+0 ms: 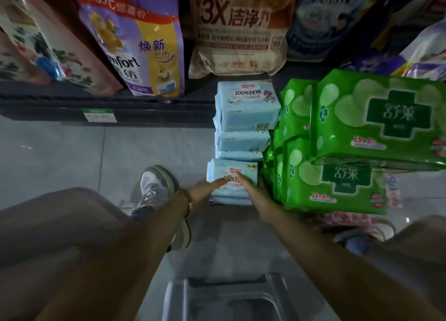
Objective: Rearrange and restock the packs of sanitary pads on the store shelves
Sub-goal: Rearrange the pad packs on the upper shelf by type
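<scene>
1. Head view: we take the column of pale blue soft plastic pad packs (245,127) as our landmark. It stands on the grey tiled floor (60,156) against the dark shelf edge (103,103), probably staged there so the packs are within reach for restocking.
2. At the near foot of the column lies one more pale blue plastic pack of pads (231,179), face up on a low pile. This is the pack we are working on.
3. Our left hand (205,192) and right hand (253,190) come in from either side of that pack. The fingers are straight and the tips nearly meet on its top face. Neither hand is curled round it, so we judge this to be a press or a squaring-up, not a lift.
4. Right of the column, touching it, bright green plastic pad packs (376,117) are stacked high. Keeping each colour in its own stack likely makes sorting by brand easier.
5. Behind the column, on the shelf, stand a purple plastic softener bag (135,43) and an orange-brown detergent bag (241,31).
6. Left of the column a grey and white shoe (156,188) is planted on the floor, so we seem to be crouching.
</scene>
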`<state>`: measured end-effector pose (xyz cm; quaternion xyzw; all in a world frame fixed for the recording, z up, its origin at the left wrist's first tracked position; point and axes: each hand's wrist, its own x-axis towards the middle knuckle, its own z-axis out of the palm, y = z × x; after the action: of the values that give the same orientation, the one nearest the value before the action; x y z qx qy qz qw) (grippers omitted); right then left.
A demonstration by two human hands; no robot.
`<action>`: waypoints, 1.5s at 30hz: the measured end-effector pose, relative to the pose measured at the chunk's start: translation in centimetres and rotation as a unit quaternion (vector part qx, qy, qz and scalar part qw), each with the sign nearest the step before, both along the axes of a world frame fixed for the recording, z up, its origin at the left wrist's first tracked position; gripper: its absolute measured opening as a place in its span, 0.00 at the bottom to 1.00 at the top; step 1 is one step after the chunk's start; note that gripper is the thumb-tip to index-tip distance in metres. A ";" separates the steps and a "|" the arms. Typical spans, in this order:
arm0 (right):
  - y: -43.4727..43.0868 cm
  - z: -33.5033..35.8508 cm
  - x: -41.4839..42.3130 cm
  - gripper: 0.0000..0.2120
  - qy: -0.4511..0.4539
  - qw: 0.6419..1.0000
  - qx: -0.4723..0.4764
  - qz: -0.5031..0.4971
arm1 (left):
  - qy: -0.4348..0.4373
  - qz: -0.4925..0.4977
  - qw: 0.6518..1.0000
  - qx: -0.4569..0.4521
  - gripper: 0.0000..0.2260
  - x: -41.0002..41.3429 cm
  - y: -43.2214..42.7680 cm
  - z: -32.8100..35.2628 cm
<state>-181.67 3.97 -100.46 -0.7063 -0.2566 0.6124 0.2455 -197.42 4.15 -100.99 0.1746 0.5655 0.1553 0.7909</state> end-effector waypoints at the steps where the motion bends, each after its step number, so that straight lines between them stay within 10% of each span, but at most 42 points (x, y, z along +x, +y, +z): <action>1: 0.1 -0.1 0.0 0.23 -0.014 1.000 0.014 -0.007 | 0.017 0.007 1.000 0.016 0.31 0.5 0.0 -0.4; 7: 0.3 -1.5 0.2 0.18 -0.042 0.996 0.066 -0.031 | 0.036 0.072 0.995 0.061 0.14 3.0 -0.3 -0.6; 19: -1.5 -3.1 0.7 0.26 -0.091 0.992 0.090 0.018 | 0.088 0.047 0.993 0.059 0.13 4.0 -0.4 0.2; 32: -1.5 5.5 -0.2 0.31 -0.223 0.898 0.174 0.338 | 0.223 -0.114 0.951 0.181 0.22 1.4 -0.3 7.3; 37: -0.4 10.9 -1.4 0.31 -0.261 0.822 0.196 0.468 | 0.397 -0.227 0.856 0.241 0.28 -4.0 1.1 12.3; 45: 5.2 25.2 -0.8 0.33 -0.312 0.698 0.199 0.613 | 0.558 -0.381 0.604 0.422 0.27 -7.4 4.7 25.8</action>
<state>-182.50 9.22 -75.27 -0.4777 -0.8109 0.3062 -0.1434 -204.81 8.85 -75.15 0.7415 0.6512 -0.0658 0.1478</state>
